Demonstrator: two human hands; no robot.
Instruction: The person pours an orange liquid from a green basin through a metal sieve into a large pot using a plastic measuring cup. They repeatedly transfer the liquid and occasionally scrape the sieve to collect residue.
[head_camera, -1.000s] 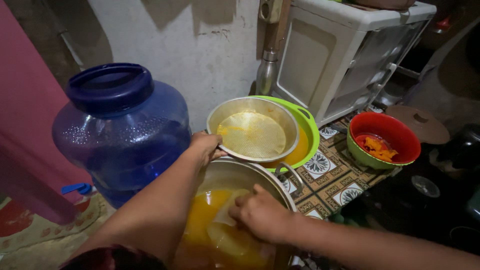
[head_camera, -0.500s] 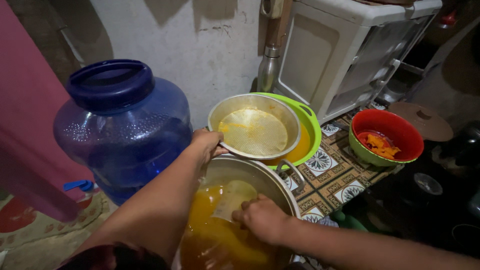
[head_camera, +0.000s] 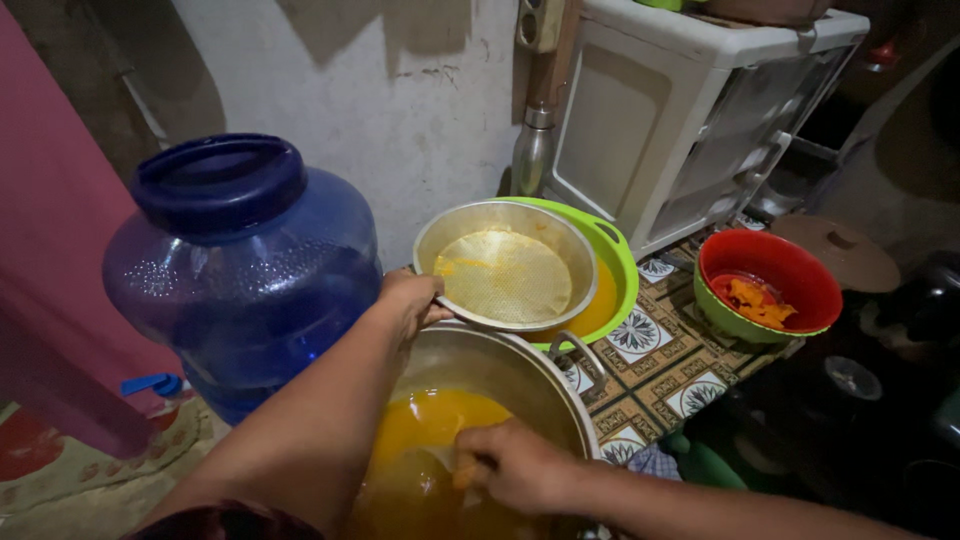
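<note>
L hand (head_camera: 415, 300) grips sieve (head_camera: 505, 265) rim; R hand (head_camera: 510, 462) closed in pot (head_camera: 500, 365), its contents hidden by liquid.

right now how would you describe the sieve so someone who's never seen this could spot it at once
Start at the big blue water jug against the wall; just to its right a lime green basin sits on the patterned floor. The sieve rests on top of that basin, with the left hand gripping its near rim. It is the only round metal thing with a flat fine mesh bottom, stained yellow.
</note>
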